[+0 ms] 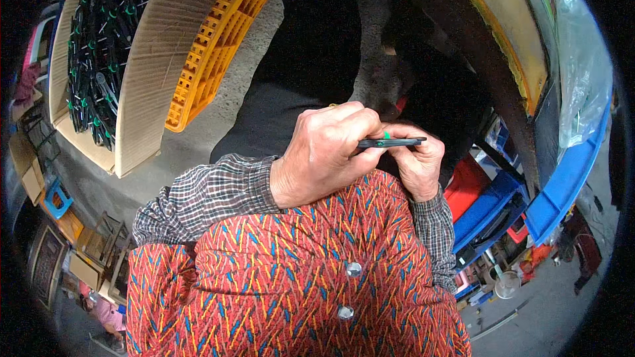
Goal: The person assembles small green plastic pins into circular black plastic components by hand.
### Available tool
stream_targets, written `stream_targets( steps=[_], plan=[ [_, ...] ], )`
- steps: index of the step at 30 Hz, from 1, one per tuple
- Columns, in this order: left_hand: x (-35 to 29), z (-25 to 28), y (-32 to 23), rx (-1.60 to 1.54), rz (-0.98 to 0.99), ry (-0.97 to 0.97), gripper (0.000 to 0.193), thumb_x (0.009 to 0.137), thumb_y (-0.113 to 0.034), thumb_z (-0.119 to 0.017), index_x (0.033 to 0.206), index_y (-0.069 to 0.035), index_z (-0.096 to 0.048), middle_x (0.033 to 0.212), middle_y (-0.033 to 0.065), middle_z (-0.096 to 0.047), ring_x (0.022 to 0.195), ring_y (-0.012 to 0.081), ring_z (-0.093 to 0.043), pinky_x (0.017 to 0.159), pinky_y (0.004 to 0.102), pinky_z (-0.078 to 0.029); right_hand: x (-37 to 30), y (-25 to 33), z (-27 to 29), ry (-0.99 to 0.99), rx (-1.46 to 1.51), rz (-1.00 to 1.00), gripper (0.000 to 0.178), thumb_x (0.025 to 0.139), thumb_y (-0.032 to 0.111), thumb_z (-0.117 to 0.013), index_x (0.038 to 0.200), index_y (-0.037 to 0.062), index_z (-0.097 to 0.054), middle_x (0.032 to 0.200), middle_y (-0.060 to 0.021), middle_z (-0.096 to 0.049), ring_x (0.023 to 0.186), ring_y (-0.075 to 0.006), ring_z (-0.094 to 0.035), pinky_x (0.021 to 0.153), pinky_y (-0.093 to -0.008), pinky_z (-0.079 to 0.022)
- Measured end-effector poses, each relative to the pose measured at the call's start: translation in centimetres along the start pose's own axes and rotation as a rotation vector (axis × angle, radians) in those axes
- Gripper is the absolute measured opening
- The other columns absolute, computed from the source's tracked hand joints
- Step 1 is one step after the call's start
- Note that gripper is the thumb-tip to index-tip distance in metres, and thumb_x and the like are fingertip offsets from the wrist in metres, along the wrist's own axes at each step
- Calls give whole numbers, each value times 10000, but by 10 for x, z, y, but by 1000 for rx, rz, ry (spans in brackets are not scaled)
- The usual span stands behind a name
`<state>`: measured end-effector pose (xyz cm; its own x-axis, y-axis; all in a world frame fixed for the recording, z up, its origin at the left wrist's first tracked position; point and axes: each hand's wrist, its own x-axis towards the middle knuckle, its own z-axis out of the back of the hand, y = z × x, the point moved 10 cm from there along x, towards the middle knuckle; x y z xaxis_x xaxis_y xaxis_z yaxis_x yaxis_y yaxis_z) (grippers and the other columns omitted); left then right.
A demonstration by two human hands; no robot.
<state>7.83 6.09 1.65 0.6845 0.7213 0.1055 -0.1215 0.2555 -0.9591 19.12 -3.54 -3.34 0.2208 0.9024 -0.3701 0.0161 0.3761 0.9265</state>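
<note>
A slim black piece with a small green part (401, 141) lies level in front of my chest, held between both hands. My left hand (325, 152) is closed round its left end, with the fingertips partly hidden behind it. The thumb and fingers of my right hand (421, 166) pinch it near the right end. Its exact kind cannot be made out. At the upper left, an open cardboard box (155, 59) holds many similar black pieces (99, 73) with green bits and some pale, thin parts.
An orange plastic crate (221, 43) stands just right of the cardboard box. A worn table edge (493, 33) curves along the upper right, with clear plastic bags (579, 59) and a blue tray (572, 178) beside it. Blue bins (486, 208) and a red item (465, 188) are at my right.
</note>
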Motion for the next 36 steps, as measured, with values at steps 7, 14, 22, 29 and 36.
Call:
stream_targets(
  steps=[7, 14, 22, 29, 36],
  plan=[
    [0, -1, 1, 10, 31, 12, 156, 685, -53, -746, 742, -42, -602, 668, 72, -576, 533, 197, -574, 463, 299, -433, 1, 5, -2, 24, -29, 12, 138, 849, -46, -588, 965, -41, -663, 973, -113, -687, 928, -176, -643, 840, -291, -507],
    [1, -1, -4, 73, -9, 42, 172, 677, -73, -748, 743, -42, -592, 681, 87, -580, 580, 237, -591, 499, 323, -453, 0, 0, 0, 13, -14, -11, 135, 848, -34, -599, 963, -36, -669, 977, -107, -688, 929, -166, -641, 843, -287, -506],
    [0, -2, -4, 109, -4, 52, 174, 675, -70, -746, 739, -39, -587, 682, 96, -576, 597, 252, -595, 508, 333, -456, -1, 1, 1, 21, -64, -8, 153, 843, -41, -601, 978, -30, -670, 978, -99, -690, 925, -162, -642, 842, -284, -507],
    [1, -1, -3, 84, 8, 39, 175, 671, -68, -744, 737, -40, -585, 672, 93, -570, 584, 242, -586, 496, 329, -446, -1, -2, 3, 0, -50, -22, 138, 851, -45, -595, 965, -31, -671, 963, -95, -691, 906, -149, -642, 826, -273, -511],
    [1, 1, -4, 62, -8, 21, 177, 667, -71, -747, 731, -41, -584, 670, 91, -572, 581, 237, -588, 494, 330, -447, -1, 0, 4, -16, -56, 5, 144, 837, -65, -600, 957, -32, -671, 955, -95, -694, 895, -140, -644, 815, -264, -514]
  ],
)
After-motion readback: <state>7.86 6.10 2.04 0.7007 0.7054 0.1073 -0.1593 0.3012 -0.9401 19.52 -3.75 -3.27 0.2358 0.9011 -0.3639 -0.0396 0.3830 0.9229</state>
